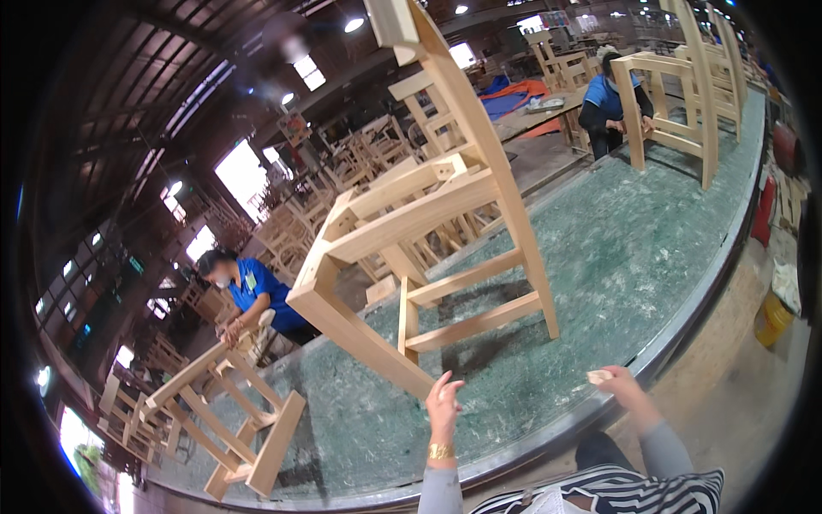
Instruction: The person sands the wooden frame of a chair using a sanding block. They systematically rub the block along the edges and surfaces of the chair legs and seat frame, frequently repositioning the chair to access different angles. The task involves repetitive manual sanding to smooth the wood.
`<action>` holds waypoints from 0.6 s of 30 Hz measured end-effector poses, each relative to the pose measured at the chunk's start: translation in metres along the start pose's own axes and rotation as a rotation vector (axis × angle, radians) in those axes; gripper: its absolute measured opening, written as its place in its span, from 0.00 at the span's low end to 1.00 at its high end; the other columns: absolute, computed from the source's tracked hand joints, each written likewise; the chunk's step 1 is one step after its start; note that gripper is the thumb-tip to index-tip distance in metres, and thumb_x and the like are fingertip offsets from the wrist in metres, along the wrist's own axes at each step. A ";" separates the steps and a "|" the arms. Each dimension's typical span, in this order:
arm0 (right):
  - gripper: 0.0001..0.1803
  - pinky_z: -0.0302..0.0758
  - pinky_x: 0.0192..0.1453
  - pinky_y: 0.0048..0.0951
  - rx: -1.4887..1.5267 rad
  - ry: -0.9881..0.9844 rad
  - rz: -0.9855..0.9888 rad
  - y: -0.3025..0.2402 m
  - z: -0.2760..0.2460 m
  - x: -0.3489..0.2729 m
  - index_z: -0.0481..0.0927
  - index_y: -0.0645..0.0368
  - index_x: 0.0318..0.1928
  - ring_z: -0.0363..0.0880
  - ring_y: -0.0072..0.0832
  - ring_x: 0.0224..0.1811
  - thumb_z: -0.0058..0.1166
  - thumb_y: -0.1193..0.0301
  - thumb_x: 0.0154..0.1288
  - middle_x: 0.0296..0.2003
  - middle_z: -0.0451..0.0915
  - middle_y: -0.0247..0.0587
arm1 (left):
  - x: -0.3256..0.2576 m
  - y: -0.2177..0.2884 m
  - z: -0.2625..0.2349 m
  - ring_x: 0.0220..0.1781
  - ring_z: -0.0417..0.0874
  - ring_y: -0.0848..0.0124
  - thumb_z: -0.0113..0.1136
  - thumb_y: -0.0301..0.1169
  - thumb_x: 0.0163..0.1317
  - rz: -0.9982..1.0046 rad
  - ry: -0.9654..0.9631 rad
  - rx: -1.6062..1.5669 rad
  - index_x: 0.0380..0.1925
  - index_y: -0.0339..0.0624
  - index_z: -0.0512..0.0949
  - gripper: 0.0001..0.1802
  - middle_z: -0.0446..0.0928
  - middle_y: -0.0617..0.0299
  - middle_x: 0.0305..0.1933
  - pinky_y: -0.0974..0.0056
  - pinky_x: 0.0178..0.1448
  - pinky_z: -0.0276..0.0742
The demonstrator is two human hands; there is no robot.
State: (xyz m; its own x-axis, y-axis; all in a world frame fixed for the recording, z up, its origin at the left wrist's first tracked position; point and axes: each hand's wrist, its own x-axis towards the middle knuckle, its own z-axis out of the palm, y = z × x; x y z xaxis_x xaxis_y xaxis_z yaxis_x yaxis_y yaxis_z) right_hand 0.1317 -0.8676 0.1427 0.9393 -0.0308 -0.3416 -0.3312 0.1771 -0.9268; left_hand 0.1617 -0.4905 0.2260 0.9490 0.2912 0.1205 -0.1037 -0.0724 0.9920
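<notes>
A bare wooden chair frame (445, 201) stands in front of me on the green-topped workbench (582, 283), its tall back post rising past the top of the view. My left hand (443, 404) is at the lower end of the chair's near leg (368, 330), fingers apart and partly bent. Whether they touch the wood I cannot tell. Off to the right, above the bench's near edge, my right hand (625, 390) pinches a small pale piece (599, 376), like a folded scrap. It is too small to name surely.
Another chair frame (231, 420) lies tipped at the left, by a person in blue (261, 291). Farther right, a second person (608, 103) works at an upright frame (668, 128). A yellow bucket (773, 319) stands beyond the bench's metal edge (685, 338).
</notes>
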 end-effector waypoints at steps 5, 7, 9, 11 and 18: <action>0.23 0.76 0.27 0.26 0.198 0.490 -0.143 0.022 -0.051 -0.032 0.72 0.67 0.48 0.78 0.26 0.27 0.53 0.83 0.47 0.37 0.79 0.45 | 0.057 0.047 0.071 0.27 0.73 0.79 0.56 0.30 0.61 0.178 -0.165 0.145 0.39 0.36 0.78 0.10 0.76 0.67 0.27 0.74 0.32 0.70; 0.19 0.73 0.21 0.24 0.250 0.455 -0.119 0.023 -0.057 -0.042 0.73 0.66 0.47 0.76 0.23 0.21 0.52 0.80 0.51 0.34 0.79 0.42 | 0.061 0.062 0.097 0.30 0.73 0.77 0.57 0.31 0.61 0.388 -0.140 0.177 0.39 0.35 0.77 0.11 0.76 0.66 0.28 0.72 0.36 0.70; 0.14 0.70 0.17 0.20 0.245 0.421 -0.093 0.017 -0.053 -0.051 0.73 0.66 0.46 0.72 0.19 0.17 0.46 0.75 0.60 0.30 0.78 0.39 | 0.061 0.078 0.111 0.31 0.74 0.76 0.58 0.33 0.60 0.499 -0.112 0.250 0.38 0.35 0.77 0.12 0.77 0.64 0.28 0.71 0.40 0.70; 0.13 0.68 0.16 0.19 0.210 0.445 -0.091 0.012 -0.064 -0.049 0.74 0.66 0.45 0.71 0.19 0.16 0.45 0.73 0.62 0.30 0.78 0.38 | 0.065 0.091 0.131 0.32 0.75 0.74 0.60 0.35 0.59 0.515 -0.103 0.312 0.37 0.35 0.78 0.13 0.77 0.62 0.29 0.69 0.41 0.71; 0.07 0.65 0.21 0.18 0.257 0.855 -0.473 0.019 -0.127 0.024 0.71 0.62 0.39 0.69 0.16 0.22 0.45 0.70 0.67 0.26 0.73 0.35 | 0.109 0.127 0.182 0.34 0.81 0.63 0.64 0.46 0.53 0.470 -0.031 0.605 0.39 0.34 0.77 0.24 0.80 0.51 0.32 0.63 0.41 0.74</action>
State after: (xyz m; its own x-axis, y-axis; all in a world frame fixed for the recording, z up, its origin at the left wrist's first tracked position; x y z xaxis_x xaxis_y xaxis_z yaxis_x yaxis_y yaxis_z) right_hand 0.1366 -0.9896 0.0968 0.5569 -0.8297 -0.0388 0.1823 0.1677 -0.9689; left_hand 0.3062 -0.6421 0.3585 0.8543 0.0742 0.5145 -0.3262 -0.6942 0.6416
